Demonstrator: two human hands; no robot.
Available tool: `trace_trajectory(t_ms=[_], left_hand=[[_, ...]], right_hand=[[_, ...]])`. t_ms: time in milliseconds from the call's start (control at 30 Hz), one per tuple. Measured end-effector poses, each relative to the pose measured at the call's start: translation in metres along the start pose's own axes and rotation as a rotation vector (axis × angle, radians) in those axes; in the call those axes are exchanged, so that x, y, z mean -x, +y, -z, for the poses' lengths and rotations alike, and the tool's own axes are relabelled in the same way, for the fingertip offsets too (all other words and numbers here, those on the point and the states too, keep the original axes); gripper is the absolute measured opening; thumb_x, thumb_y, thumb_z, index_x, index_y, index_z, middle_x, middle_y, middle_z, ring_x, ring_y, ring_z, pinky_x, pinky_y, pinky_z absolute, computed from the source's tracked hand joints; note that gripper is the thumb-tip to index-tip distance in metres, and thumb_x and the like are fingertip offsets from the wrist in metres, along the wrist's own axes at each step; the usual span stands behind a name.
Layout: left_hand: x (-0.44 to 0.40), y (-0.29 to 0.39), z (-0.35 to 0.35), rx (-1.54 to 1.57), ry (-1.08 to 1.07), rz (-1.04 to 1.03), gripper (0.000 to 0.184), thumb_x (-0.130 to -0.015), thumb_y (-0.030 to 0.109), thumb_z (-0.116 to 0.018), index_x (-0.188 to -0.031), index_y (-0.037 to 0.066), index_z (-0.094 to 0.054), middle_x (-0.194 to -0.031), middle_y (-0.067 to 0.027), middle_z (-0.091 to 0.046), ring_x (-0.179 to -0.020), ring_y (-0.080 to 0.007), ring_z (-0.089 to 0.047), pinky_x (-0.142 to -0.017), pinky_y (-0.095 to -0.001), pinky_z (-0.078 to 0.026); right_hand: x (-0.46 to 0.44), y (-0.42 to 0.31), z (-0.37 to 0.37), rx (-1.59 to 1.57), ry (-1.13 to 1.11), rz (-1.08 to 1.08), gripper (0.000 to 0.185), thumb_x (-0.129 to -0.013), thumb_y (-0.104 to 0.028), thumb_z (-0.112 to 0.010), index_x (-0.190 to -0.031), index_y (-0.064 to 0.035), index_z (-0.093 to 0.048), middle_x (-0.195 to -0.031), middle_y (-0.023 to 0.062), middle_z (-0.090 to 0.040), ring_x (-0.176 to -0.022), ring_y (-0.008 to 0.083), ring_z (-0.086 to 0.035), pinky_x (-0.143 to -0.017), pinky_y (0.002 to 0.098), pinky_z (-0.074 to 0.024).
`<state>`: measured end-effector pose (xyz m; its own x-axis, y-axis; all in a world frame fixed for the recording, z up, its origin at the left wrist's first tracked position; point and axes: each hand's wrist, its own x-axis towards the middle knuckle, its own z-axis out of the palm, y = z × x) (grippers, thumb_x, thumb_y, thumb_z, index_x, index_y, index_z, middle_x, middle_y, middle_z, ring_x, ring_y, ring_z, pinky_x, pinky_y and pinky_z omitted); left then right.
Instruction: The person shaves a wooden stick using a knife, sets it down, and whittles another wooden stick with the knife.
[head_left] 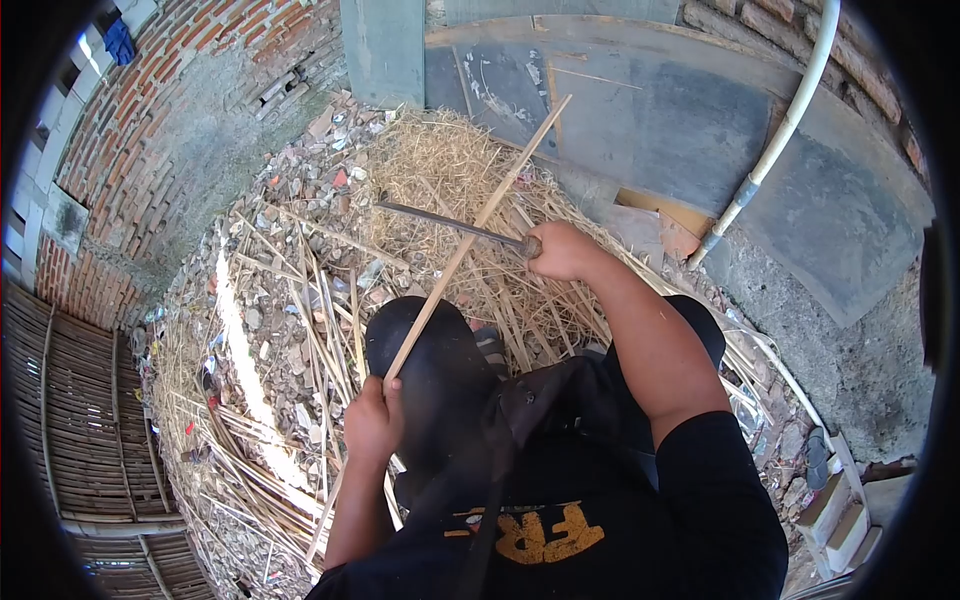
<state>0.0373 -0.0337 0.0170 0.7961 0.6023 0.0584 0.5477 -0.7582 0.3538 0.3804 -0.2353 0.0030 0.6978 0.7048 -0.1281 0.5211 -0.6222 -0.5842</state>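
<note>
A long pale wooden strip [475,237] slants up and to the right across the middle of the view. Its lower end is in my left hand [375,418], whose fingers are closed round it above my left knee. My right hand [562,252] grips the handle of a long, narrow dark blade [440,219]. The blade points left and crosses the strip around its middle; whether the two touch is hard to tell. Under both lies a heap of straw-like shavings [440,160].
Split strips [320,320] lie over rubble around my legs. A pale pipe [780,140] leans at the right before grey panels [650,100]. A brick wall [130,150] stands at the left, above a slatted bamboo panel [80,410]. Wooden pieces [840,520] sit at lower right.
</note>
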Motion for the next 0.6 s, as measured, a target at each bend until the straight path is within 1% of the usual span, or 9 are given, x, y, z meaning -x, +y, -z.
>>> trace_trajectory(t_ms=[100, 200, 300, 400, 600], left_hand=[[0.001, -0.005, -0.004, 0.000, 0.015, -0.020, 0.040, -0.107, 0.038, -0.055, -0.086, 0.004, -0.055, -0.070, -0.0276, -0.065, -0.071, -0.0522, -0.065, -0.064, -0.0603, -0.048], [0.001, -0.011, -0.008, 0.037, 0.023, -0.041, 0.040, -0.107, 0.037, -0.054, -0.086, 0.003, -0.055, -0.070, -0.0276, -0.064, -0.070, -0.0524, -0.065, -0.064, -0.0605, -0.048], [-0.001, -0.012, -0.009, 0.057, 0.024, -0.056, 0.040, -0.107, 0.037, -0.054, -0.086, 0.003, -0.054, -0.069, -0.0277, -0.064, -0.070, -0.0525, -0.064, -0.063, -0.0605, -0.047], [-0.001, -0.011, -0.007, 0.052, 0.021, -0.053, 0.040, -0.107, 0.037, -0.054, -0.086, 0.003, -0.054, -0.069, -0.0277, -0.063, -0.069, -0.0527, -0.063, -0.063, -0.0605, -0.047], [-0.002, -0.014, -0.010, 0.061, 0.007, -0.046, 0.041, -0.107, 0.037, -0.054, -0.085, 0.003, -0.053, -0.069, -0.0273, -0.063, -0.070, -0.0529, -0.063, -0.063, -0.0599, -0.047]], right_hand=[[0.000, 0.003, -0.002, -0.009, -0.015, 0.009, 0.038, -0.082, -0.029, -0.078, -0.110, -0.0028, -0.074, -0.100, 0.0243, -0.073, -0.097, 0.0410, -0.071, -0.088, 0.0464, -0.0558], [0.006, -0.002, -0.003, -0.048, 0.053, 0.054, 0.027, -0.082, -0.023, -0.071, -0.101, -0.0046, -0.074, -0.096, 0.0211, -0.073, -0.094, 0.0391, -0.071, -0.085, 0.0482, -0.0562], [0.011, -0.008, 0.002, -0.026, 0.045, 0.053, 0.024, -0.081, -0.022, -0.071, -0.099, -0.0055, -0.073, -0.095, 0.0201, -0.073, -0.094, 0.0391, -0.071, -0.085, 0.0481, -0.0564], [0.014, -0.012, 0.005, -0.053, -0.011, 0.052, 0.022, -0.081, -0.021, -0.071, -0.098, -0.0067, -0.073, -0.095, 0.0190, -0.074, -0.093, 0.0390, -0.071, -0.084, 0.0480, -0.0566], [0.013, -0.015, 0.007, -0.048, -0.007, 0.068, 0.020, -0.081, -0.020, -0.071, -0.096, -0.0080, -0.073, -0.094, 0.0183, -0.074, -0.092, 0.0388, -0.071, -0.083, 0.0488, -0.0565]])
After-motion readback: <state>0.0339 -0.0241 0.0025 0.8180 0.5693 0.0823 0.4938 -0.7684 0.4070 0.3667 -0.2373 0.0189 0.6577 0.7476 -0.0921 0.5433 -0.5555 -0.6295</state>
